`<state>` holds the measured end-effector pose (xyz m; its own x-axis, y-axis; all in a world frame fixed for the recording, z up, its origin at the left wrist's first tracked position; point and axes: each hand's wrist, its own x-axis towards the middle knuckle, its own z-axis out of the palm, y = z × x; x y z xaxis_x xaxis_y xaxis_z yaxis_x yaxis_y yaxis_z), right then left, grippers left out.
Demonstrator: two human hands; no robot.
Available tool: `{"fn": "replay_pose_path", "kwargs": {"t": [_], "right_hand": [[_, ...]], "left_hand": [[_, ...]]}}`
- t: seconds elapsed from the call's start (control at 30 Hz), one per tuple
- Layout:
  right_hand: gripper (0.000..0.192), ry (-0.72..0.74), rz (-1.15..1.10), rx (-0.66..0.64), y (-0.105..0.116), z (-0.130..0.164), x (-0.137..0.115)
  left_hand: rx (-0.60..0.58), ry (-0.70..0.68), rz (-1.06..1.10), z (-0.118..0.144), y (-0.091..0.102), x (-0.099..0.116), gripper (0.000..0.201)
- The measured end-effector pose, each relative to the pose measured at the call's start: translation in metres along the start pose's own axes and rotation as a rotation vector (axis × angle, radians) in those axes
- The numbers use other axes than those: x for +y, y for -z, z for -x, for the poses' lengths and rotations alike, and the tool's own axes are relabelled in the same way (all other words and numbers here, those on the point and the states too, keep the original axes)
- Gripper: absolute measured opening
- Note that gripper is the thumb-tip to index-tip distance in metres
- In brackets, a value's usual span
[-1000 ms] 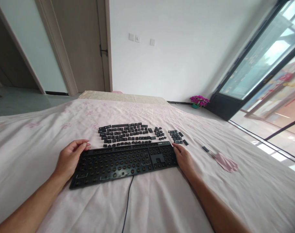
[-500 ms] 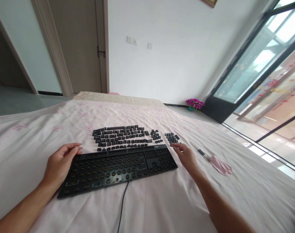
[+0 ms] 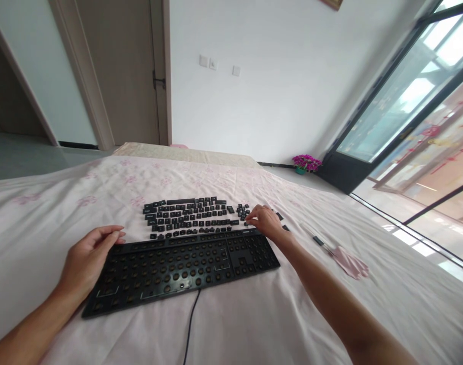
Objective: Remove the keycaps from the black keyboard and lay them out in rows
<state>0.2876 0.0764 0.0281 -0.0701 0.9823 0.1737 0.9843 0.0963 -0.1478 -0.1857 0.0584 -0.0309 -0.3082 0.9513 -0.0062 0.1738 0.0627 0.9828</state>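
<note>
A black keyboard (image 3: 212,263) with its keycaps off lies on the bedsheet, rows of bare round switch posts showing. My left hand (image 3: 92,251) is beside its upper left corner, thumb and fingers pinched together; what they hold, if anything, is hidden. Beyond the keyboard's back edge, loose black keycaps (image 3: 193,213) are laid out in rows. My right hand (image 3: 267,221) reaches over the keyboard's back right corner. Its thumb and forefinger close at a small keycap (image 3: 246,223) beside the small keycap cluster. This hand hides most of the keycaps at the right.
A keyboard cable (image 3: 192,319) runs toward me over the pale pink sheet (image 3: 254,314). To the right lie a dark-ended tool (image 3: 318,241) and a pink cloth-like piece (image 3: 351,262). A pot of magenta flowers (image 3: 306,163) stands on the floor by the glass door.
My right hand has moved left and inward, from the right-hand keycap group to the small cluster. The left hand and the keyboard's left end have shifted slightly left and nearer.
</note>
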Motion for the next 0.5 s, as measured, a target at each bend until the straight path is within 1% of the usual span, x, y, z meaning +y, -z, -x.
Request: {"fn": "replay_pose_path", "kwargs": {"t": [0.13,0.27,0.4,0.5], "right_hand": [[0.011,0.033,0.077,-0.058,0.000,-0.003,-0.009],[0.010,0.017,0.096,-0.076,0.002,-0.004,-0.015],[0.010,0.059,0.020,-0.017,0.012,0.004,-0.022],[0.010,0.038,-0.093,0.000,0.018,0.015,-0.026]], "left_hand": [[0.007,0.006,0.010,0.003,-0.001,0.004,0.044],[0.008,-0.003,0.006,0.004,-0.002,0.006,0.044],[0.003,-0.006,0.011,0.003,-0.002,0.007,0.045],[-0.004,-0.008,0.004,0.002,-0.001,0.005,0.044]]}}
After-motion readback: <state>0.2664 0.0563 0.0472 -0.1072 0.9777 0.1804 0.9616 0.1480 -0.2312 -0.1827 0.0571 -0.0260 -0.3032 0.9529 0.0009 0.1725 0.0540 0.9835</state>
